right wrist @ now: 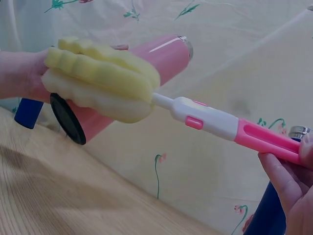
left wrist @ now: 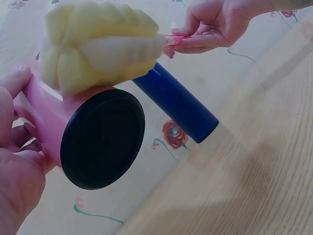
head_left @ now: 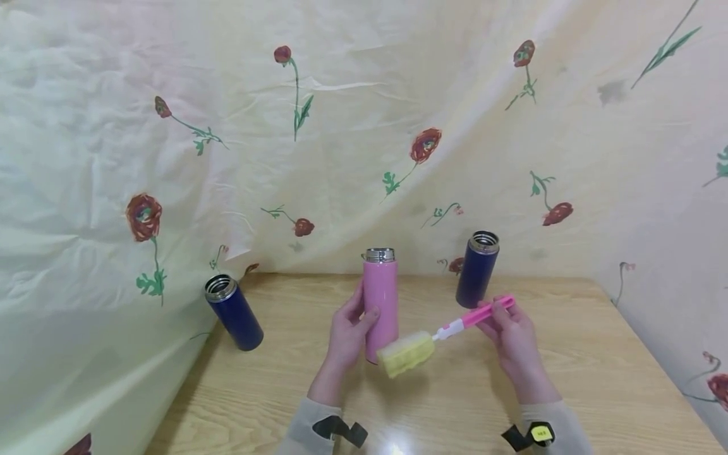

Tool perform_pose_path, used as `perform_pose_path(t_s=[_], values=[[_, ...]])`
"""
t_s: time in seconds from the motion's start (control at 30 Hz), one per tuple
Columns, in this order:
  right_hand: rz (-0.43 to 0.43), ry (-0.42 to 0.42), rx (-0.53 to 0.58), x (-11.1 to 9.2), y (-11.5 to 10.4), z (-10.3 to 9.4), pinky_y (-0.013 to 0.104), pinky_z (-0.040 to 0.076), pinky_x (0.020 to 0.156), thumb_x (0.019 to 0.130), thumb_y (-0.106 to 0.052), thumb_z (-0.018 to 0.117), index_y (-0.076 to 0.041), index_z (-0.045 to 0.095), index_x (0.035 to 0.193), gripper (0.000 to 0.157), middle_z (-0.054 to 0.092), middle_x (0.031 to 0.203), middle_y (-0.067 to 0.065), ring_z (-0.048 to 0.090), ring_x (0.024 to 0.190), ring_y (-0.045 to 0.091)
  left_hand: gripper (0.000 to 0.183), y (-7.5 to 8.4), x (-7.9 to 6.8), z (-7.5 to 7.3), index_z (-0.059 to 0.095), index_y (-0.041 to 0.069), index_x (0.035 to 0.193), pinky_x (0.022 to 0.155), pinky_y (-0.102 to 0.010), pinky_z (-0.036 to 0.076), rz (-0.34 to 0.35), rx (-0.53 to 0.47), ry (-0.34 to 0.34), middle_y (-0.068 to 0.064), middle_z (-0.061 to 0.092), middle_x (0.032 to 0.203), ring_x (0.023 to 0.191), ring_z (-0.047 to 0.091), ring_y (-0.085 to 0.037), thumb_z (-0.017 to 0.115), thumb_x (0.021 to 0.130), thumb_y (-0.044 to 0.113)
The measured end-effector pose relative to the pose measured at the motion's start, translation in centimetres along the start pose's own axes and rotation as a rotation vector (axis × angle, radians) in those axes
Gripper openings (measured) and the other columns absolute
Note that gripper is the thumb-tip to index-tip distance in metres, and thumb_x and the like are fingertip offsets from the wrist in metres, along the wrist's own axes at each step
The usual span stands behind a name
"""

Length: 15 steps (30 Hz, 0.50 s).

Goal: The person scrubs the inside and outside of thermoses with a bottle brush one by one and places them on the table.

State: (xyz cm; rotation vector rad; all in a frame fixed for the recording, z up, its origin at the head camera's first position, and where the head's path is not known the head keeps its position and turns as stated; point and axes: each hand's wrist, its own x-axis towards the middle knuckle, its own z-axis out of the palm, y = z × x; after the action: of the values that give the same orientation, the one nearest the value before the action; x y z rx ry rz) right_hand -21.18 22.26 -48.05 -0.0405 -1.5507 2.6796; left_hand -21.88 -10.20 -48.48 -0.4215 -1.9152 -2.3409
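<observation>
My left hand (head_left: 348, 332) grips a pink bottle (head_left: 381, 297) around its body, lifted off the table. The bottle has no lid, and its silver mouth points up; its black base (left wrist: 103, 139) shows in the left wrist view. In my right hand (head_left: 514, 338), the thumb and fingers pinch the pink handle (head_left: 483, 313) of a bottle brush. The brush's pale yellow sponge head (head_left: 406, 354) points left and down, in front of the bottle's lower part. Whether sponge and bottle touch, I cannot tell.
An open dark blue bottle (head_left: 234, 313) stands on the left of the wooden table (head_left: 273, 398). Another open dark blue bottle (head_left: 478, 268) stands at the back, beyond my right hand. A flower-patterned cloth (head_left: 352, 177) hangs behind the table and along its sides.
</observation>
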Motion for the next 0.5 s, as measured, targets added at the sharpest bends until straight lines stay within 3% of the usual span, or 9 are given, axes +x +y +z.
perform_pose_path(t_s=[0.2, 0.33, 0.5], values=[[0.028, 0.056, 0.122, 0.0, -0.5, -0.1, 0.028, 0.06, 0.096, 0.112, -0.015, 0.054, -0.01, 0.055, 0.115, 0.006, 0.075, 0.104, 0.003, 0.076, 0.103, 0.016, 0.071, 0.0, 0.0, 0.0, 0.04, 0.022, 0.166, 0.12, -0.046, 0.042, -0.03, 0.062, -0.005, -0.004, 0.046, 0.167, 0.152, 0.044, -0.028, 0.073, 0.104, 0.023], [0.04, 0.091, 0.206, 0.0, -0.9, 0.0, 0.03, 0.059, 0.099, 0.111, -0.015, 0.054, -0.009, 0.053, 0.116, 0.007, 0.071, 0.108, 0.004, 0.075, 0.104, 0.016, 0.071, 0.1, -0.1, 0.1, 0.041, 0.022, 0.166, 0.121, -0.047, 0.041, -0.022, 0.08, -0.01, -0.004, 0.047, 0.165, 0.151, 0.046, -0.027, 0.074, 0.103, 0.025], [0.077, 0.173, 0.43, -0.2, -1.5, 0.0, 0.032, 0.057, 0.102, 0.111, -0.013, 0.053, -0.009, 0.052, 0.116, 0.007, 0.066, 0.112, 0.006, 0.076, 0.103, 0.019, 0.072, 0.1, -0.2, 0.1, 0.039, 0.018, 0.166, 0.12, -0.046, 0.042, -0.027, 0.064, -0.034, -0.009, 0.047, 0.165, 0.149, 0.047, -0.03, 0.073, 0.103, 0.017]])
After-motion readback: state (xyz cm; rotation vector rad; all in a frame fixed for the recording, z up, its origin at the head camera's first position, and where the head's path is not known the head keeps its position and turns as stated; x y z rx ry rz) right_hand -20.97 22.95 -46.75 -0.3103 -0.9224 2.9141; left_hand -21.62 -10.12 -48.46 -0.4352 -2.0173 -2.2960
